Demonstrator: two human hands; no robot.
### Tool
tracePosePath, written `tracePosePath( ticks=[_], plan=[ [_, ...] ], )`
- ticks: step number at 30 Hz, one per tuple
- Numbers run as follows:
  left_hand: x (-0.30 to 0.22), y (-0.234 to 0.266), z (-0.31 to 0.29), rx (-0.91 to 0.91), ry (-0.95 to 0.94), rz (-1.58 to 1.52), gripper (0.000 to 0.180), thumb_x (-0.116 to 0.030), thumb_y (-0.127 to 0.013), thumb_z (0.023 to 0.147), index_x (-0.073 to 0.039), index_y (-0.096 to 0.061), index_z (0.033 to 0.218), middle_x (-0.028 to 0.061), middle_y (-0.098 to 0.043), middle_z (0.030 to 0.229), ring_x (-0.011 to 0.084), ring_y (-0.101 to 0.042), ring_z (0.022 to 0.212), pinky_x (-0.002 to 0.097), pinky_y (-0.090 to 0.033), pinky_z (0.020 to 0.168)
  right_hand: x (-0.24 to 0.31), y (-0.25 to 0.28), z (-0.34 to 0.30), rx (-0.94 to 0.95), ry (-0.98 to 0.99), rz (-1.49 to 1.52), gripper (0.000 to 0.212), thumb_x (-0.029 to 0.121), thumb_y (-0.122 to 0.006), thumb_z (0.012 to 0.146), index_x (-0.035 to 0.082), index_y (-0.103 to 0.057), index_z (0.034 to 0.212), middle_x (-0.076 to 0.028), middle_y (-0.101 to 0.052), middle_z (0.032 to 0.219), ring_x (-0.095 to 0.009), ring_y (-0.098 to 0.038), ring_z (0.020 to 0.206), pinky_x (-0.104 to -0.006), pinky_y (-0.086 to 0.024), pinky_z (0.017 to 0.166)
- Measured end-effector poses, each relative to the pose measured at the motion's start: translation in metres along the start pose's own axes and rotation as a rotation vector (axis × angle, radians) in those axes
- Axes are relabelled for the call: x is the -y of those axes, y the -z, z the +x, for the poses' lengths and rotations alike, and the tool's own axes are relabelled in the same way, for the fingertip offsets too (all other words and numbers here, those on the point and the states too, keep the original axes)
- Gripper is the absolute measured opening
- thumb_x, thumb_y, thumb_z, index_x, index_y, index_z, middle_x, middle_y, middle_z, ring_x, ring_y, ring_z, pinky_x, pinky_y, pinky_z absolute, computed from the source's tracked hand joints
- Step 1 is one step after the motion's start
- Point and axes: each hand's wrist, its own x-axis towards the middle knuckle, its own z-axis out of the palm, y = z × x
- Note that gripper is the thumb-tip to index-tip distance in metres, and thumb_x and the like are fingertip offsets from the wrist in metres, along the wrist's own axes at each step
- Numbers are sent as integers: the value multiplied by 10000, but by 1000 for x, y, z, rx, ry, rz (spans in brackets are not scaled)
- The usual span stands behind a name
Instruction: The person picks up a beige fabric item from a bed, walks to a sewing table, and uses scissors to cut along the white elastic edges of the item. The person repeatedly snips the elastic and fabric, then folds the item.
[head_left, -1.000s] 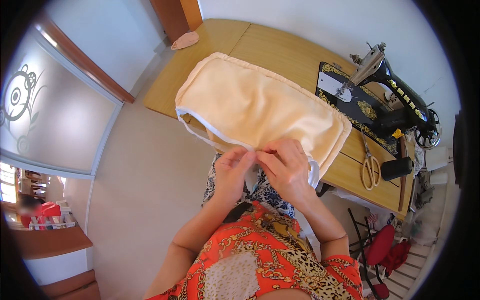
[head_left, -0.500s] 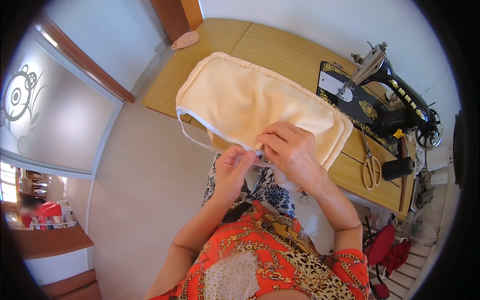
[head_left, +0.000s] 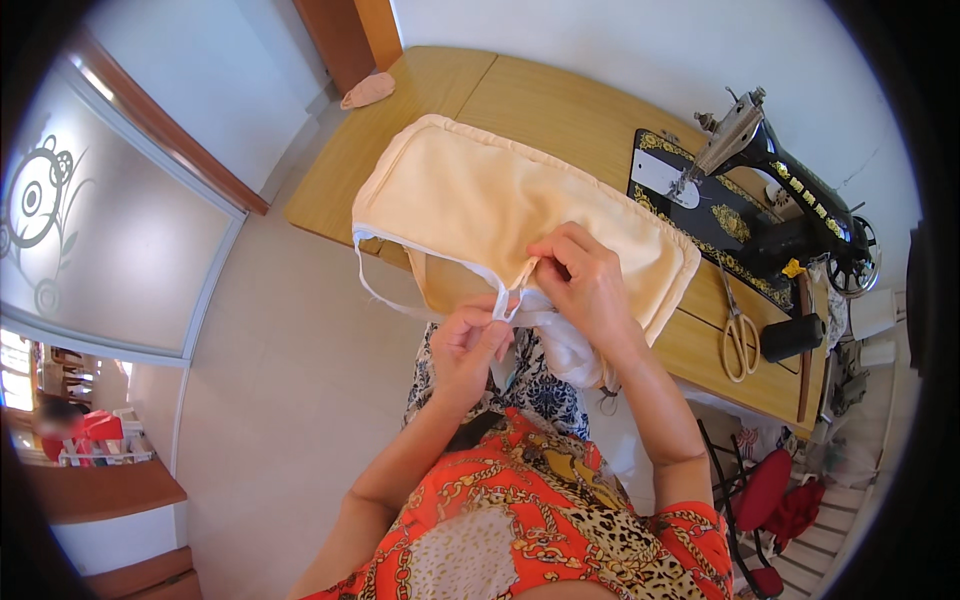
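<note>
A pale yellow padded cloth piece [head_left: 480, 190] with a piped border lies over the table's front edge. White tape [head_left: 430, 250] runs along its near edge, and a loose length of it droops in a loop on the left. Between finger and thumb my left hand [head_left: 470, 345] pinches the white tape, below the cloth's edge. My right hand [head_left: 583, 275] is closed on the yellow cloth edge, with a small cream fold showing at its fingertips. A short span of white tape stretches between the two hands. Sheer white fabric [head_left: 565, 350] hangs beneath the right wrist.
A black sewing machine [head_left: 790, 190] stands at the right of the wooden table [head_left: 560, 85]. Scissors [head_left: 740, 335] and a black thread spool [head_left: 793, 338] lie near its front right. A pink cloth item [head_left: 368, 91] rests at the far left corner. A red-seated chair [head_left: 765, 490] stands lower right.
My right hand has moved up and away from my left, pulling the cloth edge with it. The hands, nearly touching before, now have a gap with white tape visible between them.
</note>
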Motion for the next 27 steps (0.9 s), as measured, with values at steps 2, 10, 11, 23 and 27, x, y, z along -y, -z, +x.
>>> tracePosePath(
  ticks=[2,10,11,23,27],
  plan=[
    [-2,2,0,-3,144,-222,51,-48,-557,843,-27,-515,862,118,-575,927,120,-508,624,231,-424,530,2,0,1,6,99,22,181,-30,-591,667,25,-618,838,-90,-589,836,-228,-583,566,-298,-465,508],
    [-13,-6,8,15,298,-430,86,-99,-556,855,-31,-508,877,73,-586,828,116,-518,623,235,-436,548,41,20,7,257,47,142,219,21,-610,686,50,-588,901,-89,-571,840,-242,-581,620,-307,-475,525],
    [-12,-6,9,6,311,-371,91,-111,-553,860,-34,-507,879,68,-582,813,114,-518,626,232,-434,549,38,17,6,259,86,93,198,30,-614,688,47,-591,884,-89,-566,827,-243,-579,631,-310,-477,533],
    [-12,-4,11,13,76,106,56,-86,-534,874,-32,-519,869,2,-517,778,78,-469,706,204,-382,658,25,11,11,259,227,-56,49,27,-621,667,34,-575,682,-71,-522,677,-243,-551,626,-331,-460,530],
    [-10,-4,17,20,-105,188,33,-45,-545,852,-21,-524,860,24,-522,805,109,-480,726,228,-393,690,22,-1,8,181,82,35,63,-5,-615,672,9,-553,672,-100,-530,643,-222,-531,569,-291,-430,507]
  ],
)
